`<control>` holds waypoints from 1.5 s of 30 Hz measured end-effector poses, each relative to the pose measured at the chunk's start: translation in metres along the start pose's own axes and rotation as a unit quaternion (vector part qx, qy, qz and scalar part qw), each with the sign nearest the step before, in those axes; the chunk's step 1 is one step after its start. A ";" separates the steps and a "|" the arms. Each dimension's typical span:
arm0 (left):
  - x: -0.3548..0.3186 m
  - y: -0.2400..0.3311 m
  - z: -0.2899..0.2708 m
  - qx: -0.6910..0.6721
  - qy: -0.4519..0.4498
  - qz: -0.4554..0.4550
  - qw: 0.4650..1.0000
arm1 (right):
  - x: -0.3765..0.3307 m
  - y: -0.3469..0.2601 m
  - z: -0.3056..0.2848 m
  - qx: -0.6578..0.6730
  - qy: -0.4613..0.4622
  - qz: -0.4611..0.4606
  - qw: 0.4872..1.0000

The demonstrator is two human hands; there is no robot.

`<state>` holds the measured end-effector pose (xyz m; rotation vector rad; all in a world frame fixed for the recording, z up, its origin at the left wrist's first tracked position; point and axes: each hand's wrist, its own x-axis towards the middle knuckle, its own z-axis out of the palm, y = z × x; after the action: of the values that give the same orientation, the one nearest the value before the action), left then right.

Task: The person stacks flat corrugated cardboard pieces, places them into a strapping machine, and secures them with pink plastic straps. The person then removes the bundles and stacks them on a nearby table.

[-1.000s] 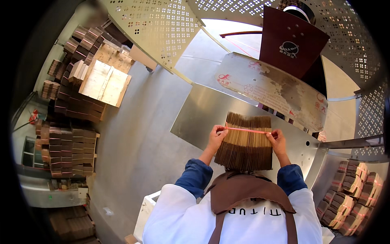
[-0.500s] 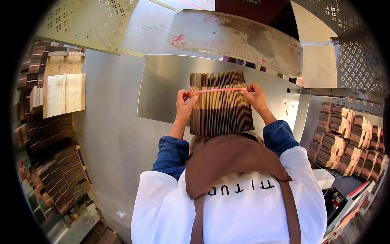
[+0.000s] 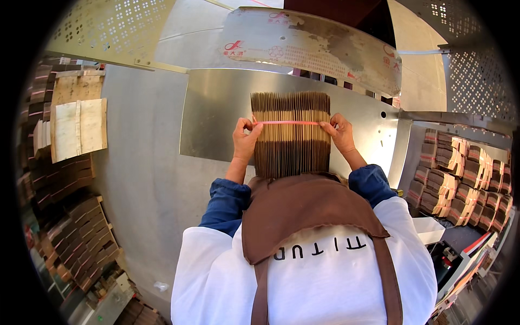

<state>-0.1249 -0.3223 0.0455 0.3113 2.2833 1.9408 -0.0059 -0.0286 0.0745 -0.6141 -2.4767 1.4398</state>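
A bundle of brown cardboard pieces, packed on edge side by side, sits on the metal worktop right in front of my apron. Across it runs a pink strap, pulled straight. My left hand pinches the strap at the bundle's left side, where a short end sticks up. At the right side, the fingers of my right hand are closed on the strap, thumb against the cardboard. The underside of the bundle is hidden.
Beneath the bundle is a shiny metal sheet. A worn metal panel stands beyond it. Strapped cardboard bundles are stacked at the right, with more piles at the left near a pale board. Perforated panels flank the far side.
The bundle has straightened, its far edge now more level. The strap lies a little nearer to me, and my right hand has shifted slightly nearer too. Both hands keep hold of the strap.
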 end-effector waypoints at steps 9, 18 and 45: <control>-0.006 0.011 0.001 0.047 0.020 -0.002 0.999 | -0.008 -0.008 0.000 -0.023 0.009 -0.011 1.000; -0.008 0.008 0.005 0.040 0.040 -0.080 0.995 | 0.010 -0.015 -0.004 -0.090 0.017 0.040 0.995; -0.020 0.016 0.064 -0.292 -0.097 -0.274 0.911 | -0.003 0.045 -0.001 -0.012 0.041 0.125 0.991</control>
<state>-0.0899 -0.2636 0.0500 -0.1819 1.3630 2.0302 0.0079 -0.0093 0.0359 -0.9974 -2.4251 1.4363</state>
